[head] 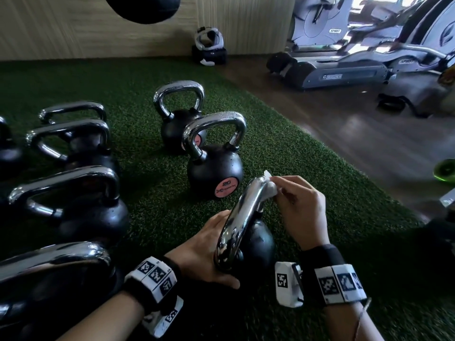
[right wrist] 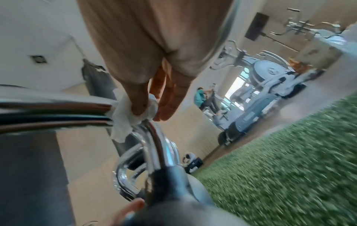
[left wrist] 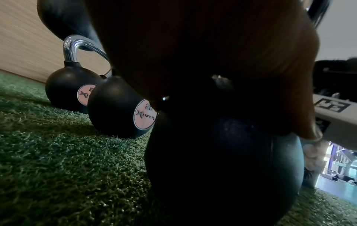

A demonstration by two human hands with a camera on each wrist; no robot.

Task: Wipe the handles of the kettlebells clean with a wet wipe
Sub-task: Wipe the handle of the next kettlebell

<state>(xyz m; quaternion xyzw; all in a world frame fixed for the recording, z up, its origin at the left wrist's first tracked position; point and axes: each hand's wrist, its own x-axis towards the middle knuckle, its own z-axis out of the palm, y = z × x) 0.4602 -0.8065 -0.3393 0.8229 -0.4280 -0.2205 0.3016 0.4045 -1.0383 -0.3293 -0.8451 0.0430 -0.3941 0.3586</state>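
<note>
A black kettlebell (head: 261, 244) stands on the turf right in front of me, its chrome handle (head: 238, 217) running away from me. My left hand (head: 204, 249) grips it low at the near end of the handle, fingers behind, thumb underneath. In the left wrist view my palm (left wrist: 193, 45) covers the dark ball (left wrist: 222, 160). My right hand (head: 298, 203) pinches a crumpled white wet wipe (head: 270, 187) against the far bend of the handle. The right wrist view shows the wipe (right wrist: 123, 117) wrapped on the handle (right wrist: 58, 111) under my fingers (right wrist: 139, 100).
Two kettlebells with pink labels (head: 214, 173) (head: 179, 129) stand just beyond on the green turf (head: 152, 188). A row of several more kettlebells (head: 91, 212) fills the left. Wooden floor (head: 369, 134) and exercise machines (head: 344, 70) lie to the right; a dark bag (head: 209, 50) sits by the wall.
</note>
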